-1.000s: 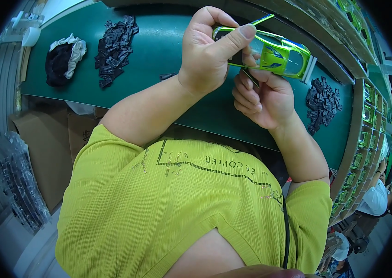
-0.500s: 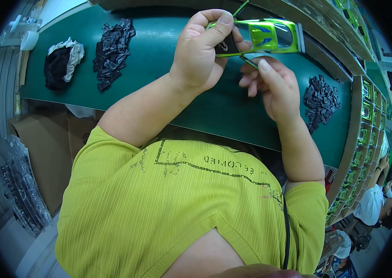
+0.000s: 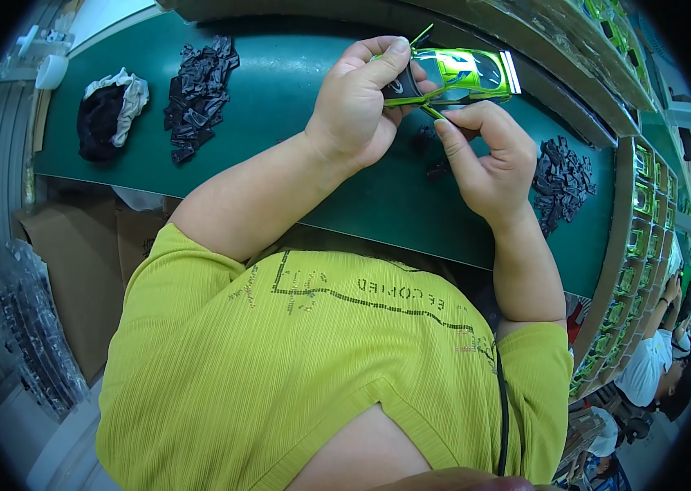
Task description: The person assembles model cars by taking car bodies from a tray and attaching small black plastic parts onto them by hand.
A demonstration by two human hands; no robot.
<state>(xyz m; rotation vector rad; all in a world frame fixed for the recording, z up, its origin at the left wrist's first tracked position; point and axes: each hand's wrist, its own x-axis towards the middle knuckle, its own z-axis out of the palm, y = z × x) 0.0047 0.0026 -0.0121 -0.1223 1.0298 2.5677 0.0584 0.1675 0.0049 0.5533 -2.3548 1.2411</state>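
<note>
A bright green toy car (image 3: pixel 464 72) with a black hood and clear windows is up over the far part of the table. My left hand (image 3: pixel 349 106) is closed around its left end, thumb on top. One thin door (image 3: pixel 421 34) sticks out from the car's far side. On the near side, another door (image 3: pixel 434 113) stands out at an angle, and my right hand (image 3: pixel 497 159) is closed in a pinch at its tip. Those fingertips partly hide the door's end. A few small black pieces (image 3: pixel 437 169) lie on the table just left of my right hand.
Piles of black plastic parts lie left (image 3: pixel 198 94) and right (image 3: pixel 564 184) on the green table (image 3: pixel 280 74). A black and white cloth bundle (image 3: pixel 112 114) sits far left. Trays of green car bodies (image 3: pixel 636 237) stand along the right edge. Other people work beyond.
My right hand has gone from loosely spread fingers to a pinch at the near door. The car has shifted slightly left and tilted. Small black pieces on the table have come into view.
</note>
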